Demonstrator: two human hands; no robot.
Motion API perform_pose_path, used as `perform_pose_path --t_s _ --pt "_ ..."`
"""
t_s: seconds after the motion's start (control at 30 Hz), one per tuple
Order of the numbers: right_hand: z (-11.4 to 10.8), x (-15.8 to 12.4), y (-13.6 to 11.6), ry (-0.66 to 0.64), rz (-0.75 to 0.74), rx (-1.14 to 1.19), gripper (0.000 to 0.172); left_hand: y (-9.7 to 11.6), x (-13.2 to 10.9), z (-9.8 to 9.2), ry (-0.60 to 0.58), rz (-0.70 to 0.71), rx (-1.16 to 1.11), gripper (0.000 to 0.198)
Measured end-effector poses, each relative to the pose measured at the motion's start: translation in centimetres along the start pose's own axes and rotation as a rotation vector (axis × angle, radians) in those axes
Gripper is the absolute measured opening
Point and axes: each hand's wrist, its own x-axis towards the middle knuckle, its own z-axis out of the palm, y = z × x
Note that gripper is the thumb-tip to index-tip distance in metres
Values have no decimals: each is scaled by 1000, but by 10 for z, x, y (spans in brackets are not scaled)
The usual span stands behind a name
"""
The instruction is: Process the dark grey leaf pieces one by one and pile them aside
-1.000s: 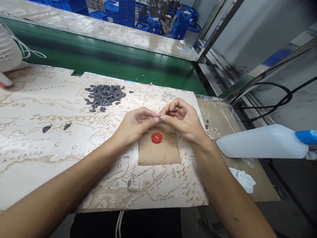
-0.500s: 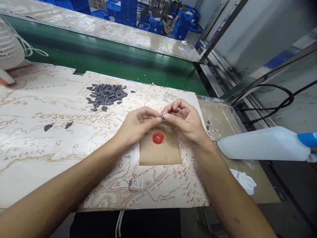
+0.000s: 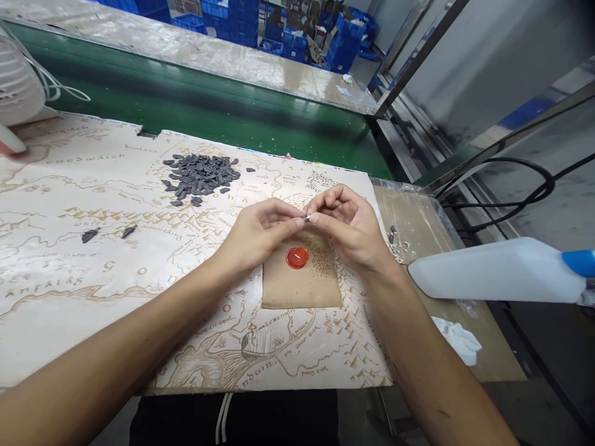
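Observation:
My left hand (image 3: 258, 232) and my right hand (image 3: 348, 226) meet fingertip to fingertip over the table, both pinching one small dark grey piece (image 3: 305, 218). Just below them a small red round cap (image 3: 297, 257) sits on a brown paper square (image 3: 301, 279). A heap of several dark grey pieces (image 3: 199, 176) lies farther back to the left. Two loose dark pieces (image 3: 108, 233) lie at the left on the map-printed sheet (image 3: 93, 291).
A white plastic bottle with a blue cap (image 3: 502, 269) lies at the right edge, with a crumpled white cloth (image 3: 458, 339) near it. A white fan (image 3: 16, 90) stands at the far left. A green conveyor belt (image 3: 209, 114) runs behind the table. Black cables (image 3: 511, 198) hang at the right.
Both hands hold the same pinch on the small piece; only the view has shifted slightly.

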Motion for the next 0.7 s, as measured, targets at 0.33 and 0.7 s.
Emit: perform_pose_path --t_s 0.33,0.7 --pt "4 0 1 23 -42 6 51 -3 -3 4 51 36 -67 27" --pt "-7 6 -3 73 -99 -24 37 3 3 0 82 80 72 30"
